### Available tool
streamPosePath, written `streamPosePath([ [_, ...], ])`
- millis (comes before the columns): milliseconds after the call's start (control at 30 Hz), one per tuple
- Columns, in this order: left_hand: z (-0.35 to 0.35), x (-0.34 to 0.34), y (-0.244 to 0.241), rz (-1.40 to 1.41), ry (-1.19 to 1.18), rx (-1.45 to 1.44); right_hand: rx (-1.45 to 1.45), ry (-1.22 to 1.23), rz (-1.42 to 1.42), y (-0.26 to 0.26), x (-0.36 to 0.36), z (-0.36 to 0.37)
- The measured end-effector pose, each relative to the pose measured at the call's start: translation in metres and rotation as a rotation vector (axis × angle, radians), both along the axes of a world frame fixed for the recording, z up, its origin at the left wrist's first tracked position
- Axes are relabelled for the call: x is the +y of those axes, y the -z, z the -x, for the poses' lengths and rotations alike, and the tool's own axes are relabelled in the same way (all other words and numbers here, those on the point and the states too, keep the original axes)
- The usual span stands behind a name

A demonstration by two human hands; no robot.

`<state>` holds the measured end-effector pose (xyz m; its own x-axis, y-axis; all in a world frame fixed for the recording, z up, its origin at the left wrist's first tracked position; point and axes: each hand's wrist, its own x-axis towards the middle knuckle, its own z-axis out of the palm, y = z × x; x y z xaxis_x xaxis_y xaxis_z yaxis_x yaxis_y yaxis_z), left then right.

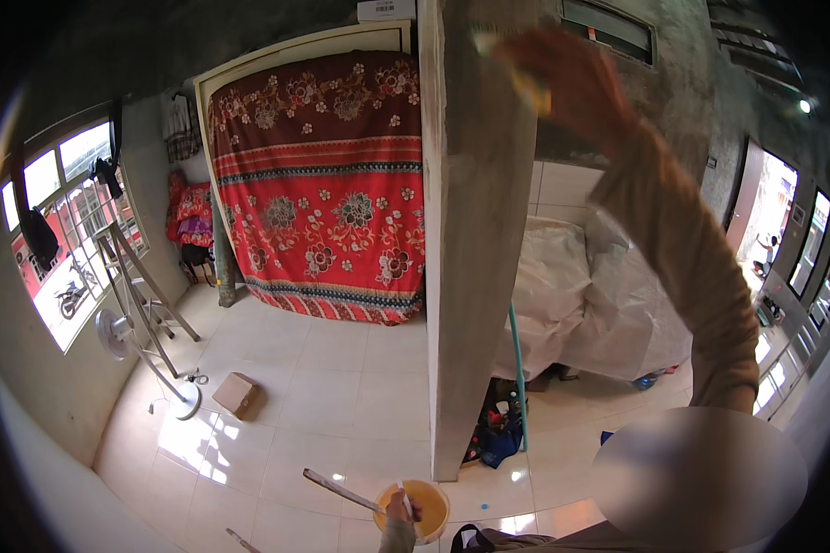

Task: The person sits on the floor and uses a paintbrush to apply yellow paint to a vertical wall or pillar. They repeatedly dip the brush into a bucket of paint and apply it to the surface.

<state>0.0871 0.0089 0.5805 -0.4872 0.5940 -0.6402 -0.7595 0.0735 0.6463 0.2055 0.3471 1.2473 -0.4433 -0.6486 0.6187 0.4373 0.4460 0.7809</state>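
High at the top right, my right hand (pixel 560 76) is closed around a brush (pixel 526 83), blurred, its pale bristle end against the upper part of a grey cement pillar (pixel 481 228). The sleeve of that arm is brown. Low in the view, my left hand (pixel 402 508) grips the white handle or rim of a yellowish bucket (pixel 432 508); which of the two is hard to tell. Inside the bucket is a yellowish content. A stained wooden stick (pixel 342 489) leans out over the bucket's left side.
A red floral cloth (pixel 332 207) covers a frame left of the pillar. On the left stand a stepladder (pixel 138 290), a fan (pixel 114 334) and a cardboard box (pixel 235 395). Plastic sheeting (pixel 595 297) and a teal pole (pixel 519 380) are at the right. A distant person (pixel 768 252) is outside the doorway.
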Motion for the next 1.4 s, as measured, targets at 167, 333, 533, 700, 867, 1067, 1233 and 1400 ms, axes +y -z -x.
streamPosePath([
  [167, -0.004, 0.0, -0.001, -0.012, 0.034, 0.047, -0.2, 0.077, 0.159, 0.11, -0.02, -0.012],
  [333, -0.005, 0.003, 0.002, 0.037, 0.029, 0.032, -0.395, 0.023, 0.378, 0.149, -0.042, -0.024],
  [533, -0.005, -0.002, 0.015, 0.059, 0.048, 0.046, -0.195, 0.091, 0.607, 0.047, -0.03, -0.006],
  [700, -0.014, -0.003, 0.0, 0.018, 0.035, -0.002, -0.034, -0.037, 0.575, -0.044, -0.034, 0.011],
  [867, -0.015, -0.008, 0.007, 0.003, 0.029, 0.005, 0.017, -0.175, 0.207, -0.049, -0.046, 0.013],
  [1067, -0.01, -0.008, 0.015, 0.031, 0.012, -0.037, -0.117, 0.052, 0.118, 0.064, -0.027, 0.019],
  [1233, -0.016, -0.008, -0.004, 0.008, 0.074, 0.025, -0.319, 0.047, 0.259, 0.11, -0.043, 0.003],
  [1400, -0.013, -0.011, -0.006, 0.056, 0.035, -0.019, -0.266, -0.152, 0.573, 0.089, -0.043, 0.008],
])
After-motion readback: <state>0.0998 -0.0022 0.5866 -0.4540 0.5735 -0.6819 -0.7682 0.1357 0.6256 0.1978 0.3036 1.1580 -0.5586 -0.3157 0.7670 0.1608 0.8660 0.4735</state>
